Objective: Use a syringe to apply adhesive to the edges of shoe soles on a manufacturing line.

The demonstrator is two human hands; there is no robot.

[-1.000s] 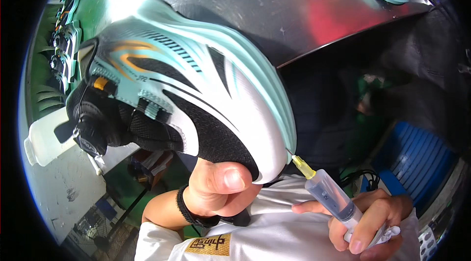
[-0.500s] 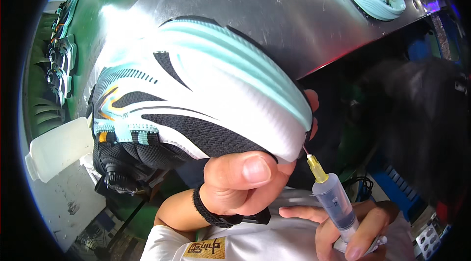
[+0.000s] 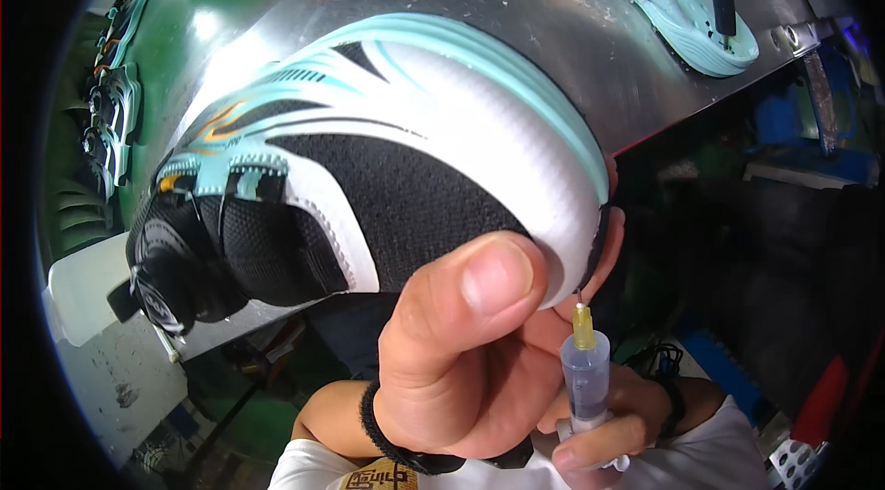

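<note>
A sports shoe (image 3: 396,195) with a black mesh upper, white toe and pale turquoise sole fills the middle of the head view, tilted on its side. My left hand (image 3: 470,333) grips it by the toe, thumb on the upper and fingers curling behind the sole. In my right hand (image 3: 599,439) is a clear syringe (image 3: 586,379), held upright with the fingers around its lower barrel and plunger. Its yellow needle hub (image 3: 584,328) points up at the toe's edge. The needle's tip appears to meet the seam by the sole, though the exact contact is too small to tell.
A metal worktable (image 3: 516,15) spans the back. On its right lies a turquoise sole (image 3: 701,43) with a black-handled tool upright on it. Several shoes (image 3: 115,121) line the far left. A whitish translucent container (image 3: 83,296) stands at left, and a red object (image 3: 820,402) lower right.
The shoe has rolled so more of its black upper and front dial faces me. My right hand has moved left, and the syringe now stands more upright, closer under the toe.
</note>
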